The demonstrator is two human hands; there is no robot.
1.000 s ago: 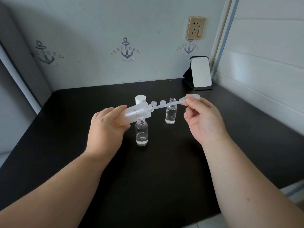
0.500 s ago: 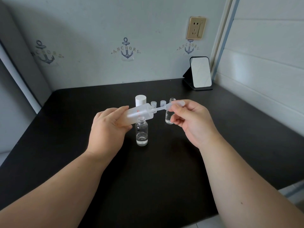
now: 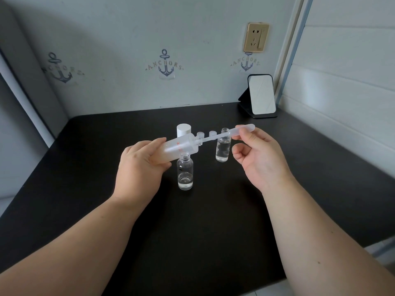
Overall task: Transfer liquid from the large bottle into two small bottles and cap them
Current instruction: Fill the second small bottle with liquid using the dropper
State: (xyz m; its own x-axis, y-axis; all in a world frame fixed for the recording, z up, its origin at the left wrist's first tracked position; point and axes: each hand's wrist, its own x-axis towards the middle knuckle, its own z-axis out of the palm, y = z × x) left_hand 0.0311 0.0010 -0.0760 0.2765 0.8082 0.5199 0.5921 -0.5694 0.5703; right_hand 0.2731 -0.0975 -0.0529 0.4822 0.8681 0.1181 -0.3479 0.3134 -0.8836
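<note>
My left hand (image 3: 141,167) grips the large frosted bottle (image 3: 181,146), tilted almost flat with its open neck pointing right. My right hand (image 3: 260,159) pinches the bulb of a clear plastic pipette (image 3: 226,135) whose tip sits in that neck. Two small clear bottles stand uncapped on the black table (image 3: 203,231): the near one (image 3: 185,171) just below the large bottle holds a little liquid, the far one (image 3: 223,146) behind the pipette holds more. Two small clear caps (image 3: 201,133) (image 3: 212,133) and the large white cap (image 3: 183,130) stand behind them.
A small mirror on a black stand (image 3: 261,95) leans in the table's back right corner. A wall socket (image 3: 255,37) sits above it. Walls close the table at the back and right; its front edge runs near my forearms.
My right hand pushed the pipette deep into the large bottle, then drew it back out to the right until only the tip stays in the neck. The left hand held still.
</note>
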